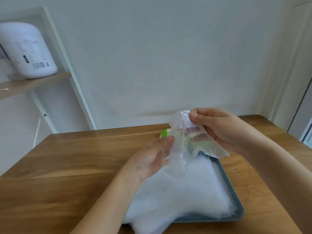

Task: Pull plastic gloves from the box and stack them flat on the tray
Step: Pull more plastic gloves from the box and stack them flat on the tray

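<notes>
A clear plastic glove (182, 146) hangs in the air above the tray. My right hand (221, 129) pinches its top edge between thumb and fingers. My left hand (152, 159) holds its lower left side, palm up, with the thumb against the film. Behind the glove, mostly hidden, a glove box (164, 133) with green print sits on the table. Below the hands a grey-blue tray (236, 206) carries a thick white pile of stacked gloves (182, 196) that spills over the tray's front left edge.
The tray lies on a wooden table (76, 166) that ends at a white wall. At the left a shelf (33, 83) holds a large white container (28, 49). A thin white stick (36, 132) leans by the table's left edge.
</notes>
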`<state>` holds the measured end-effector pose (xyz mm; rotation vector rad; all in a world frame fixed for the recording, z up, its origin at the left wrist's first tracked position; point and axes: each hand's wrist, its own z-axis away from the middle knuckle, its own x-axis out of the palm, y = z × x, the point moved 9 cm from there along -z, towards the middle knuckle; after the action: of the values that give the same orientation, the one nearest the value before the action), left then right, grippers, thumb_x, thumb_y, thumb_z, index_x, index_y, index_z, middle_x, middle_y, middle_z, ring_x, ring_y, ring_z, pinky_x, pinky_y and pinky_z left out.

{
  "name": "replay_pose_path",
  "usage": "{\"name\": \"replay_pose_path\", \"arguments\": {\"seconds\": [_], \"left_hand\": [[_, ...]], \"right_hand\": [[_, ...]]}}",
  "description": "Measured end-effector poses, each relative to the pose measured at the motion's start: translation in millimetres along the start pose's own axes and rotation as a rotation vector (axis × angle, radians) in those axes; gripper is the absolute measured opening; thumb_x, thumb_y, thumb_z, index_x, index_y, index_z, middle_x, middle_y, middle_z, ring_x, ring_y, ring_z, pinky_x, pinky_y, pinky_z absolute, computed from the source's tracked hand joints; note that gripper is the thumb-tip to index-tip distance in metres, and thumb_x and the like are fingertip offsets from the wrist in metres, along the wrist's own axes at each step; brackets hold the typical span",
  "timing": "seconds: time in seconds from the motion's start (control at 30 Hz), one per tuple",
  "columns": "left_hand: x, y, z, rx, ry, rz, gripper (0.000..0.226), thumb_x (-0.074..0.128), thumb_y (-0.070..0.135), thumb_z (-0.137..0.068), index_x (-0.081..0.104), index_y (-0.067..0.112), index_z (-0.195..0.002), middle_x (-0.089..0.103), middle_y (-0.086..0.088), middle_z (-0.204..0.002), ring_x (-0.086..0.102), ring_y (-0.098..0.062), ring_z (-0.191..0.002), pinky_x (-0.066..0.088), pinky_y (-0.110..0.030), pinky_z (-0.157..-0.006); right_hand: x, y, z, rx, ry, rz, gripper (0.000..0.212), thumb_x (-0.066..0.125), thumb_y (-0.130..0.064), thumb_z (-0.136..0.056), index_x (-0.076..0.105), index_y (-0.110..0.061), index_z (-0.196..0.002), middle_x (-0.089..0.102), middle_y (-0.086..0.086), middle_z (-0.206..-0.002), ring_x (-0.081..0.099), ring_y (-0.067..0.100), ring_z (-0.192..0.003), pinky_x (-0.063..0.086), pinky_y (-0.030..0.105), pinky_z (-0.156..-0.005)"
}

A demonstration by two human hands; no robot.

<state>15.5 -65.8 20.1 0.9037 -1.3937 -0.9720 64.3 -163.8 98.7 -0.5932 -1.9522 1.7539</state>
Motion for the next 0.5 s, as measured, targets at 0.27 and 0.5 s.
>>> {"name": "replay_pose_path", "arguments": {"seconds": [0.27, 0.5], "left_hand": [[18, 4, 40, -0.127, -0.051, -0.125, 0.082, 0.074, 0.059, -0.069, 0.058, 0.009, -0.132, 0.060, -0.016, -0.131, 0.057, -0.033, -0.121, 0.048, -0.044, -0.101], [5, 9, 68, -0.096, 0.214, -0.012, 0.030, 0.071, 0.017, -0.077, 0.070, 0.000, -0.102, 0.070, -0.017, -0.096, 0.067, -0.025, -0.084, 0.057, -0.034, -0.078]], "right_hand": [[13, 23, 28, 0.120, 0.019, -0.034, 0.025, 0.049, -0.021, -0.097, 0.064, -0.004, -0.086, 0.065, 0.010, -0.073, 0.063, 0.016, -0.059, 0.051, 0.025, -0.053], [35, 24, 50, 0.201, -0.143, 0.292, 0.046, 0.071, -0.023, -0.079, 0.055, -0.015, -0.121, 0.070, 0.014, -0.101, 0.067, 0.022, -0.078, 0.054, 0.025, -0.064]]}}
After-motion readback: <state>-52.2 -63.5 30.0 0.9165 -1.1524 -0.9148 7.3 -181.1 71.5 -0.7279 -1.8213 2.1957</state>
